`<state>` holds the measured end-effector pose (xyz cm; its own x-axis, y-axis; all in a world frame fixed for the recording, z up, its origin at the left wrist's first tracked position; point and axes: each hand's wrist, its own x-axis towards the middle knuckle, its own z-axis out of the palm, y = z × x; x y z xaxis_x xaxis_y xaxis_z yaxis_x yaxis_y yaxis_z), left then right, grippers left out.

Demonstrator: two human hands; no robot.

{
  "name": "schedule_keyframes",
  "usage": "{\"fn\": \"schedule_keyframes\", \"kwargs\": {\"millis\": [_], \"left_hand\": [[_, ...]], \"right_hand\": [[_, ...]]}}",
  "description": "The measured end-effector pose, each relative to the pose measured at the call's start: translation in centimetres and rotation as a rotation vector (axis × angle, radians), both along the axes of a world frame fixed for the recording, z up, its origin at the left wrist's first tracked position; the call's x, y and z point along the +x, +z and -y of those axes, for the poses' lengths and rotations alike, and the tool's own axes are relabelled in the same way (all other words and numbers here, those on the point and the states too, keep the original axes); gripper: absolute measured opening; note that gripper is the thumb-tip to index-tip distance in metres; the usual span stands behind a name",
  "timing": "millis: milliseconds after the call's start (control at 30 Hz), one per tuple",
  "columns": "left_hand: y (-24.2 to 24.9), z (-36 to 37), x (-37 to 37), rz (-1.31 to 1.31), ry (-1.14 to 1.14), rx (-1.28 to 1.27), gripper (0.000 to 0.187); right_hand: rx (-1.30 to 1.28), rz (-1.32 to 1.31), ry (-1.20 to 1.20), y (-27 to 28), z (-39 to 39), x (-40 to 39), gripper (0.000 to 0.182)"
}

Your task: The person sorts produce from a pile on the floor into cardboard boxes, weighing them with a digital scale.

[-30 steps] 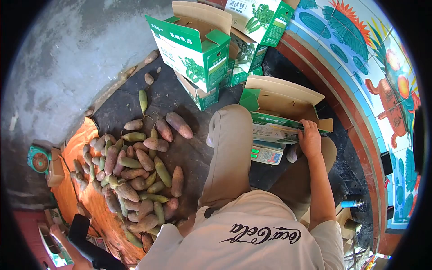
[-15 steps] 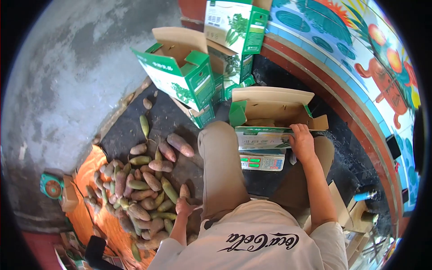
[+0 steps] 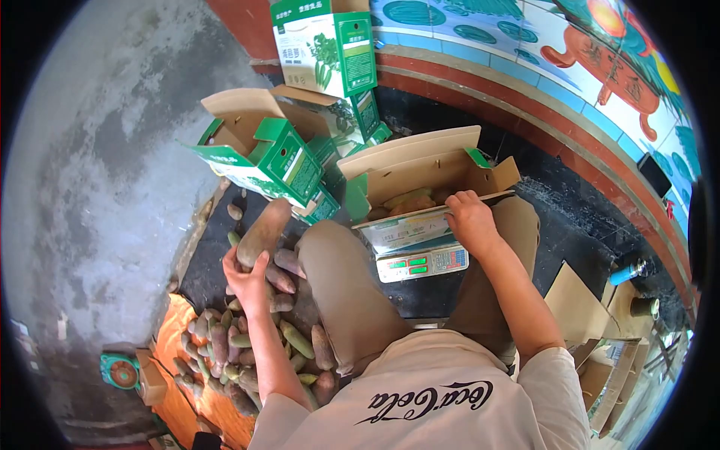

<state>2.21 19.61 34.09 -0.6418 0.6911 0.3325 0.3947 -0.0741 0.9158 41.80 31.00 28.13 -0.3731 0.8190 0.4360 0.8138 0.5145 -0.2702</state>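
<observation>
My left hand (image 3: 247, 279) is closed around a large brownish radish-like vegetable (image 3: 264, 234), which tilts up and away above the pile of similar vegetables (image 3: 219, 343). My right hand (image 3: 471, 220) rests on the near rim of an open green and white carton (image 3: 409, 231), fingers curled over the edge. Inside that carton lie several vegetables (image 3: 411, 201). Beneath it, the display panel of a digital scale (image 3: 422, 262) shows green lit readouts, between my knees.
Another open carton (image 3: 289, 161) and stacked cartons (image 3: 326, 52) stand ahead. An orange sheet (image 3: 176, 330) lies under the pile. A teal round device (image 3: 120, 370) is at the far left. Flattened cardboard (image 3: 574, 304) and a blue bottle (image 3: 627, 272) are at the right.
My left hand has risen from the pile, lifting the large vegetable forward. My right hand stays at the carton's rim. The view has turned, showing more of the carton's contents.
</observation>
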Motion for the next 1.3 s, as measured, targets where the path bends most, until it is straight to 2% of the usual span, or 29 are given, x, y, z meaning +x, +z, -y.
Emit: {"fn": "schedule_keyframes", "kwargs": {"millis": [100,233,300,400,500,533,633,667,767,833,933,967,1033,1100,1167,1233,1300], "left_hand": [[1.2,-4.2,2.7,-0.061,-0.159,0.035,0.06],[1.3,-9.5,7.7,-0.238,-0.336,-0.074,0.059],[2.5,-10.7,11.5,-0.523,-0.322,-0.237,0.054],[1.4,-13.3,15.3,-0.651,-0.431,-0.288,0.052],[-2.2,-16.4,17.2,-0.125,-0.655,-0.391,0.053],[-2.7,-16.5,17.9,-0.046,-0.706,-0.446,0.062],[-3.4,-15.8,19.0,0.133,-0.733,-0.319,0.072],[-3.3,-15.4,18.6,0.038,-0.736,-0.236,0.074],[-1.1,-13.4,16.5,0.023,-0.68,-0.059,0.068],[0.3,-11.6,13.7,-0.073,-0.598,0.031,0.062],[-0.2,-9.0,8.1,-0.038,-0.383,0.062,0.051],[-1.1,-8.1,6.1,0.015,-0.328,0.086,0.048],[-4.0,-5.7,1.3,-0.115,-0.189,-0.001,0.041],[-9.0,-2.6,-3.2,-0.26,-0.06,-0.13,0.033],[-13.5,1.4,-5.8,-0.494,-0.014,-0.372,0.023],[-18.2,5.9,-7.0,-0.496,-0.061,-0.579,0.022],[-25.1,11.1,-9.4,-0.429,-0.022,-0.856,0.029]], "right_hand": [[-0.009,0.016,-0.015,-0.2,0.0,0.0,0.018],[-0.039,-0.026,-0.02,-0.5,0.0,0.1,0.023],[-0.042,-0.029,-0.016,-0.4,0.1,0.2,0.021],[-0.046,-0.028,-0.017,-0.4,0.2,0.2,0.021],[-0.1,-0.028,-0.026,-0.3,0.3,0.2,0.027],[-0.103,-0.031,-0.024,-0.2,0.3,0.2,0.027],[-0.094,-0.035,-0.024,-0.5,0.1,0.3,0.029],[-0.092,-0.036,-0.025,-0.6,0.1,0.2,0.03],[-0.119,-0.048,-0.011,0.1,0.2,0.2,0.031],[-0.089,-0.039,-0.011,-0.3,0.1,0.1,0.026],[-0.062,-0.046,-0.004,-0.1,0.1,-0.1,0.025],[-0.057,-0.05,-0.001,0.0,0.2,-0.1,0.026],[-0.051,-0.044,0.006,0.0,0.1,-0.1,0.028],[-0.068,-0.039,0.004,0.1,0.1,-0.1,0.031],[-0.115,-0.036,-0.006,0.2,0.1,-0.3,0.037],[-0.087,-0.046,-0.003,0.2,0.1,-0.3,0.038],[-0.068,-0.051,0.001,0.0,0.0,-0.4,0.038]]}}
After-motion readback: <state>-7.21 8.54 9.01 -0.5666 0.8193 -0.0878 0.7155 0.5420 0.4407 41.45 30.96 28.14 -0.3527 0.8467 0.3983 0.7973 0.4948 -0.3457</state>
